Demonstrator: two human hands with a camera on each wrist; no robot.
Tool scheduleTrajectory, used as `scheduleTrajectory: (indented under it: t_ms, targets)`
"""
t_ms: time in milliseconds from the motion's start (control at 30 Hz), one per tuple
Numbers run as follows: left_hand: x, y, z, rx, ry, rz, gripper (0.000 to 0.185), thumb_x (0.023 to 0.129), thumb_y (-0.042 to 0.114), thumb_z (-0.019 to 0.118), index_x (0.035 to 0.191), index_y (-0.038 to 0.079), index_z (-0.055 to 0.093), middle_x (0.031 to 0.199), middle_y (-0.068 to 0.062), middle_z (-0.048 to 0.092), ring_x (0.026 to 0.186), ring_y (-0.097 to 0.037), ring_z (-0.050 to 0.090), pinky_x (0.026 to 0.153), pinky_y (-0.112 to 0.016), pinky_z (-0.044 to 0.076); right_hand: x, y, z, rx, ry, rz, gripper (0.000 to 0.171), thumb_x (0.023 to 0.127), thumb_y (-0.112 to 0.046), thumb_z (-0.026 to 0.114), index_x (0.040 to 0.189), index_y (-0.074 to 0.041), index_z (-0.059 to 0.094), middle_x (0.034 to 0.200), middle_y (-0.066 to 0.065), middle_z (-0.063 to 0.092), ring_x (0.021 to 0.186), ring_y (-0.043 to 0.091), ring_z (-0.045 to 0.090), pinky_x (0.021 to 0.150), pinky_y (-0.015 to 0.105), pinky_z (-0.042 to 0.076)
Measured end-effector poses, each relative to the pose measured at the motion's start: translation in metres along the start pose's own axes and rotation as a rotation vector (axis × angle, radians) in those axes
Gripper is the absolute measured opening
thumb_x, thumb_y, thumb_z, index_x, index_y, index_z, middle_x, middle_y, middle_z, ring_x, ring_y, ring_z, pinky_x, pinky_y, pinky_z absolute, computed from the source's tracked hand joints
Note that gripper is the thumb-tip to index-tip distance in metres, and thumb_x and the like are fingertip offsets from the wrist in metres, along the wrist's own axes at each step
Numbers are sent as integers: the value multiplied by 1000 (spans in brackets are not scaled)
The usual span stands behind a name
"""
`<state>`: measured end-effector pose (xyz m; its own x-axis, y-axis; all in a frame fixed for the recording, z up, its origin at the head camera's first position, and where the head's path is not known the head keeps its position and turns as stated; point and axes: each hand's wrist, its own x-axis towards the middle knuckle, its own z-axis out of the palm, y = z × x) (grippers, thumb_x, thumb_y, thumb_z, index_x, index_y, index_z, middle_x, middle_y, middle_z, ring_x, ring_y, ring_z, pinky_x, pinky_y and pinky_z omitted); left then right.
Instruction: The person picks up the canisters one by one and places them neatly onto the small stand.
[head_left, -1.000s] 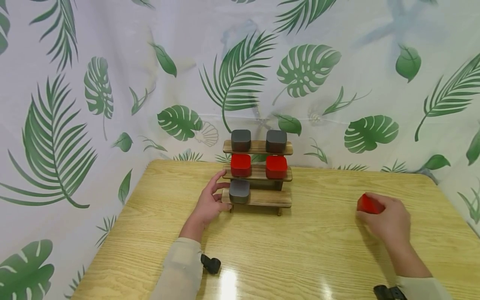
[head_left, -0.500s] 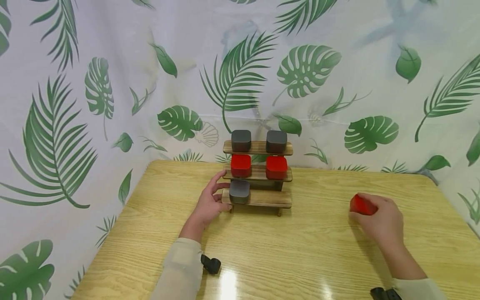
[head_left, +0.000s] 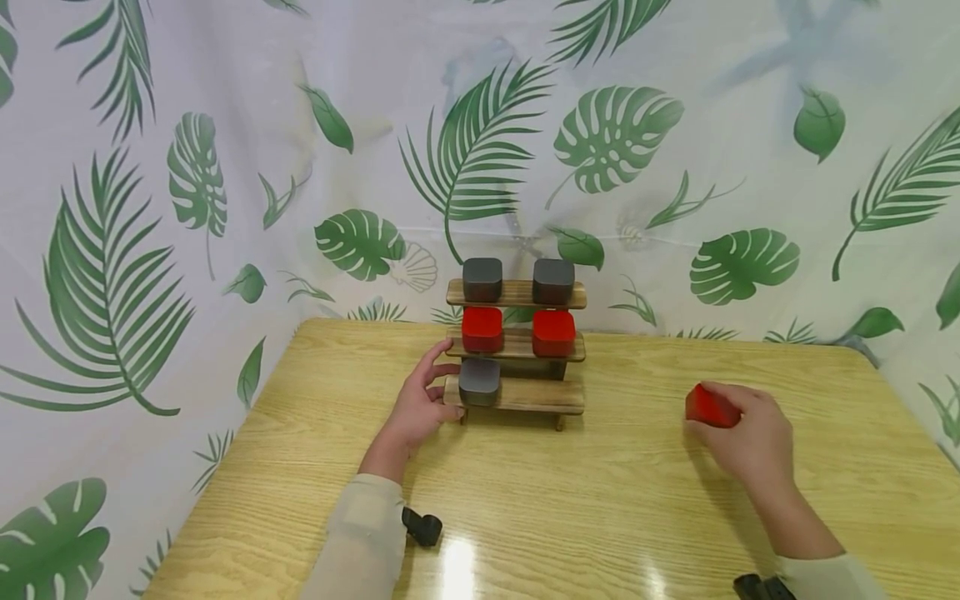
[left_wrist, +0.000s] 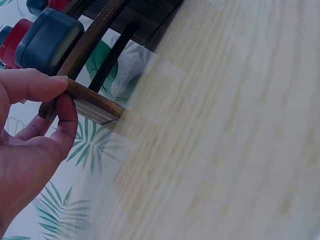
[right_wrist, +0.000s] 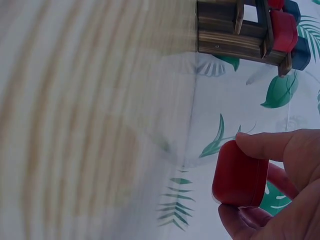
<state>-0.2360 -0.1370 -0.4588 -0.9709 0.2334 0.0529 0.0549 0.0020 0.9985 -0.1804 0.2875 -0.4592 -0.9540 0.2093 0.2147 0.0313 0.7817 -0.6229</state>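
Note:
Left of centre on the table stands a three-tier wooden display stand (head_left: pixel 540 397). My left hand (head_left: pixel 420 412) grips its left end, and the left wrist view shows thumb and finger pinching the end of a board (left_wrist: pixel 95 100). To the right, my right hand (head_left: pixel 753 437) holds a small red rounded box (head_left: pixel 708 407) between thumb and fingers. In the right wrist view that red box (right_wrist: pixel 237 175) is tilted and off the stand. A dark grey box (head_left: pixel 479 382) sits on the left of the bottom tier, whose right side is bare.
Two red boxes, left (head_left: pixel 482 329) and right (head_left: pixel 553 332), sit on the middle tier. Dark grey boxes, left (head_left: pixel 482 279) and right (head_left: pixel 553 281), stand on the top tier. A leaf-patterned cloth (head_left: pixel 637 208) hangs behind the wooden table (head_left: pixel 570 508).
My right hand has moved left with the red box, closer to the stand. The left hand and the boxes on the stand have stayed where they were.

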Motion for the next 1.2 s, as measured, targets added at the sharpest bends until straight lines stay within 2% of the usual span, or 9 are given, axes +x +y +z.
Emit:
scheduleTrajectory:
  t_ms: [333, 567, 867, 967, 1067, 1200]
  targets:
    - [0, 0, 1, 6, 8, 10, 101, 71, -28, 65, 155, 20, 36, 139, -21, 51, 102, -39, 58, 92, -48, 42, -4, -12, 6, 29, -2, -41, 56, 81, -11, 81, 132, 0, 62, 130, 30, 49, 113, 55, 45, 78, 66, 49]
    - [0, 1, 1, 4, 6, 13, 101, 71, -29, 65, 156, 18, 35, 139, -22, 50, 107, -41, 57, 99, -52, 36, -5, -19, 13, 32, 16, -87, 54, 80, -11, 82, 130, 0, 64, 128, 31, 50, 111, 56, 47, 78, 66, 49]
    - [0, 0, 2, -5, 3, 15, 100, 72, -28, 64, 156, 16, 34, 139, -23, 50, 107, -44, 56, 100, -56, 34, -10, -35, 19, 72, -2, -116, 56, 80, -11, 84, 131, -1, 64, 131, 31, 49, 111, 56, 48, 76, 65, 51]
    - [0, 0, 2, -6, 5, 18, 100, 71, -28, 64, 156, 16, 35, 139, -23, 50, 106, -45, 56, 98, -55, 36, -10, -39, 22, 80, -3, -125, 55, 80, -11, 84, 131, -1, 64, 131, 31, 49, 111, 55, 48, 75, 64, 51]
    - [-1, 0, 2, 2, 7, 22, 100, 71, -28, 64, 156, 16, 35, 138, -23, 51, 102, -44, 56, 88, -47, 42, -10, -44, 26, 92, -7, -123, 55, 81, -11, 83, 131, -2, 64, 131, 30, 49, 111, 54, 48, 76, 63, 51]
    - [-1, 1, 1, 5, 0, 23, 100, 71, -28, 64, 156, 16, 34, 139, -23, 50, 101, -44, 56, 79, -40, 43, -11, -53, 29, 113, -17, -117, 55, 81, -11, 84, 132, -3, 64, 132, 29, 49, 112, 53, 48, 77, 63, 51]
